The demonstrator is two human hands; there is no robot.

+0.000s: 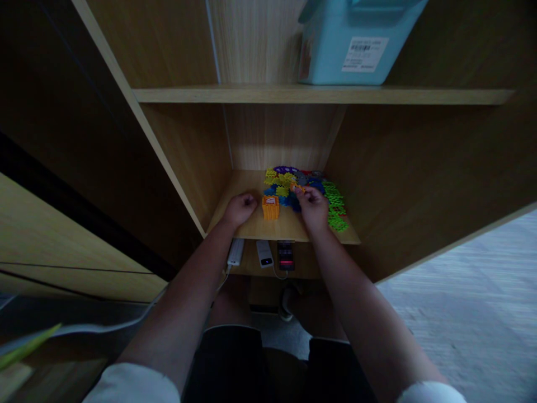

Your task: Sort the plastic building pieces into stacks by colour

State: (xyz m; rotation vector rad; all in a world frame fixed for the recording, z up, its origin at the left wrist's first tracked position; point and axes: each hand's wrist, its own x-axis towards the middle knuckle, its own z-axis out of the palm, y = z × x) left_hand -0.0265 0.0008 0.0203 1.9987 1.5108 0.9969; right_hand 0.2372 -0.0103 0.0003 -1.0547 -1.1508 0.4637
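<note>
An orange interlocking plastic piece (296, 187) is sitting between the thumb and fingers of the right hand (314, 206), which are pinching it just above the colored heap, beyond and to the right of the orange stack (271, 209). The right forearm is slanting forward and inward, the back of the hand facing up. The stack is standing upright on the wooden shelf (251, 228), showing a pale, reddish-lined patch on top, too small to make out. Left of it, the left hand (240, 209) is hovering or resting, I cannot tell which; its fingers are curling inward with nothing showing between them. Yellow pieces (282, 180), purple pieces (286, 169) and green pieces (335, 204) are spreading toward the back and right. Below, a white power bank (264, 254) is lying between a white power strip (235, 252) and a smartphone (286, 256) displaying unreadable text. Above, a teal bin (327, 50) is bearing a white barcode label (364, 54), its print illegible.
</note>
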